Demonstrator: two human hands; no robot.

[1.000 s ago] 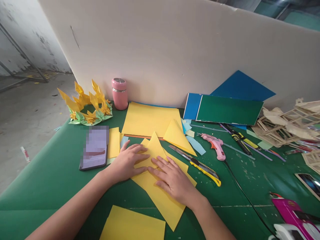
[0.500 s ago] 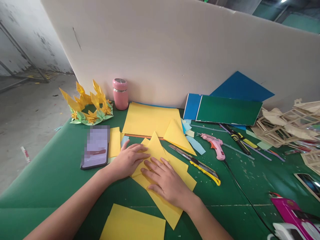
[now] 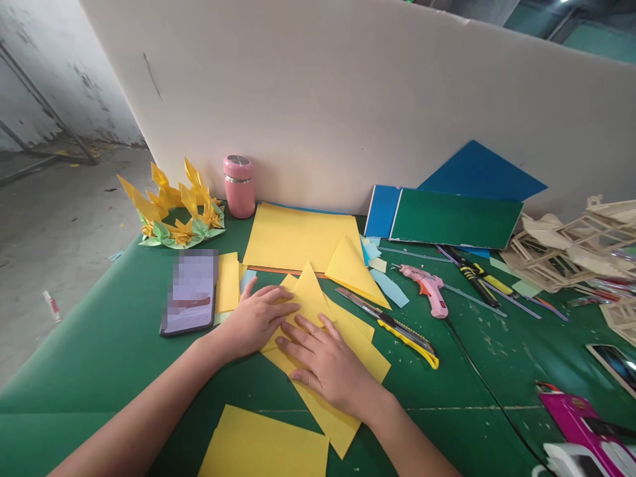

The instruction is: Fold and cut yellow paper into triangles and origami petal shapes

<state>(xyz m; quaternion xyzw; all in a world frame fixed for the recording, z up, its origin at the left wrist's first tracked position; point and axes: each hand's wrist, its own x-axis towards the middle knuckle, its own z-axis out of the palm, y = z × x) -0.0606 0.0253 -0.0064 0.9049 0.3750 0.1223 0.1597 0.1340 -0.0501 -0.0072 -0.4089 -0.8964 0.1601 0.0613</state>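
Note:
Beneath both my hands lies a yellow folded paper (image 3: 309, 291) with a pointed tip facing away from me, on top of other yellow sheets (image 3: 365, 358). My left hand (image 3: 261, 318) rests on its left side, fingers stretched out. My right hand (image 3: 325, 361) lies flat with spread fingers on the lower right part. Just right of the papers is a utility knife (image 3: 405, 338) with a yellow handle, its blade towards the stack. A folded yellow paper cone (image 3: 354, 273) sits beyond it. Nearer to me is another yellow sheet (image 3: 268, 447).
A phone (image 3: 191, 291), a yellow paper crown (image 3: 173, 205) and a pink flask (image 3: 239, 189) stand or lie to the left. Towards the right are a pink glue gun (image 3: 424, 288) with its cord, a green board (image 3: 454, 218) and wooden stick models (image 3: 561, 248).
My right hand has slid slightly left and upward over the paper. My left hand stays almost where it was.

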